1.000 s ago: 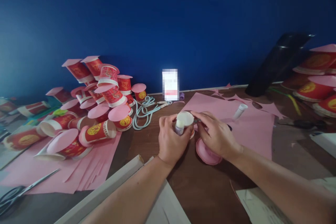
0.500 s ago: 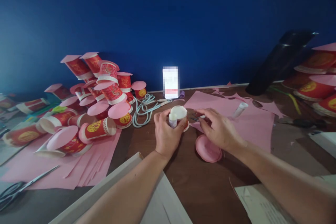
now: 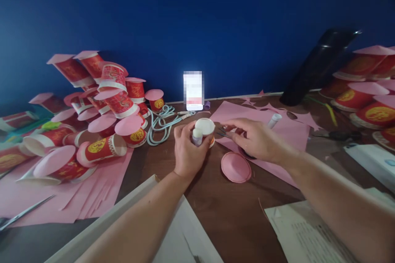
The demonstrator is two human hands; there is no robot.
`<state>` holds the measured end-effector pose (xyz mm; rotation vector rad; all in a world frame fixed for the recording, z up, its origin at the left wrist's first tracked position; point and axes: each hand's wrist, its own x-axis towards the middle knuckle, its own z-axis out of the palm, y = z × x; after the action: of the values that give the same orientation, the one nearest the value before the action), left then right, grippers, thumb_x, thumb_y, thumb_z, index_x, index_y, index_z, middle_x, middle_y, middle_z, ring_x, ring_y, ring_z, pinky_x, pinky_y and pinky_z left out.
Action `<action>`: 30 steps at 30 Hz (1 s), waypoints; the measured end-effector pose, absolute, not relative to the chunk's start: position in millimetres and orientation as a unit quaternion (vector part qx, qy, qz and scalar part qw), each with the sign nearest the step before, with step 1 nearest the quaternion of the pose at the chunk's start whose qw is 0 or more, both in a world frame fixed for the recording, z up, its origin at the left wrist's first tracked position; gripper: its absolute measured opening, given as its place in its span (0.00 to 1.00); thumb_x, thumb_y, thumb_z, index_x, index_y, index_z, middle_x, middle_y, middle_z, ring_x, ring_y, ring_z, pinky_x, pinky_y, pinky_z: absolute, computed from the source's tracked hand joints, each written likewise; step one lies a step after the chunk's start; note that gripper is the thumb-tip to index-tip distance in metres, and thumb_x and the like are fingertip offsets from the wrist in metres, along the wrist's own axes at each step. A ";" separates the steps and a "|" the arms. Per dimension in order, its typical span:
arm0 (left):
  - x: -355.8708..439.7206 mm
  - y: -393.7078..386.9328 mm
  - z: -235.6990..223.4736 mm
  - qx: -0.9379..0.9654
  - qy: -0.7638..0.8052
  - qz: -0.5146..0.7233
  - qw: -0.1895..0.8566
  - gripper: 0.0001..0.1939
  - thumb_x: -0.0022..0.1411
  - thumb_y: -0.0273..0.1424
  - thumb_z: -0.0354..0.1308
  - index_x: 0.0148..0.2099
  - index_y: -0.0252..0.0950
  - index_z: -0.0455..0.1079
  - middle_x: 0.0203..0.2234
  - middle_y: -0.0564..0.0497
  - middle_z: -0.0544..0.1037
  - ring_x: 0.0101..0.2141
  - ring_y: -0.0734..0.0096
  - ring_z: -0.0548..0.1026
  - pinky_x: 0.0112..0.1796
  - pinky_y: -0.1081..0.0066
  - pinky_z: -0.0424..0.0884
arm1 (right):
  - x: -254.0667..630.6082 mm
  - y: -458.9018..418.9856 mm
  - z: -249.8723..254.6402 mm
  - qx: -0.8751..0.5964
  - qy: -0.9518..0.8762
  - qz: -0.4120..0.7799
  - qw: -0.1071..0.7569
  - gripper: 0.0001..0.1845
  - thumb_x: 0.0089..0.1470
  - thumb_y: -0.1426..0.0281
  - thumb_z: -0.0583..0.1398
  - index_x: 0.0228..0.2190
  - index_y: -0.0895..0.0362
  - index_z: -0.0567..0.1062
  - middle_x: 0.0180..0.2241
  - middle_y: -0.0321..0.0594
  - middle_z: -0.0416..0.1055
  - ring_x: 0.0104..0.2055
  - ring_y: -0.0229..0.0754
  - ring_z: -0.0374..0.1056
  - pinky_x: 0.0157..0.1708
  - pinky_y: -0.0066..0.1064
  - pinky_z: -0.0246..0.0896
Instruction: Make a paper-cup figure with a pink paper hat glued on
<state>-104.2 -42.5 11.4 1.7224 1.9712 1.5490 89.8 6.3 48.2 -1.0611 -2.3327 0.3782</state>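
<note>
My left hand (image 3: 189,150) is closed around a paper cup (image 3: 205,126) standing upright with its white open mouth facing up. The same hand pinches an uncapped glue stick (image 3: 197,136) against the cup's near side. Just to the right, my right hand (image 3: 254,137) is closed on small scissors (image 3: 224,133); their two thin metal tips point left toward the cup, and the handles are mostly hidden under the fingers. In front of that hand, a round pink paper disc (image 3: 236,167), shaped like a shallow cone, lies on the brown table.
Red cups with pink paper discs (image 3: 115,102) are heaped on the left, near pink sheets (image 3: 92,193) and larger scissors (image 3: 29,211). A lit phone (image 3: 194,90), cable (image 3: 163,123) and black bottle (image 3: 317,68) stand or lie behind. Pink paper (image 3: 262,125) and a white tube (image 3: 274,121) lie right.
The whole view has shifted, so most things appear further left and slightly higher. The scissor tips sit near the cup as before, and both hands keep their hold.
</note>
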 end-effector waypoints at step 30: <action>-100.7 -44.3 10.8 0.600 0.633 0.486 0.047 0.24 0.51 0.40 0.66 0.49 0.41 0.68 0.41 0.48 0.70 0.46 0.63 0.71 0.46 0.63 0.69 | 76.4 -3.4 42.2 -0.377 -0.890 -0.119 0.229 0.23 0.59 0.72 0.55 0.54 0.44 0.68 0.48 0.42 0.68 0.41 0.45 0.67 0.40 0.39 0.62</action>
<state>-100.7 -44.3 10.8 1.8316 1.9330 1.4836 76.4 -3.4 42.2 -1.0368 -2.4490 -0.3286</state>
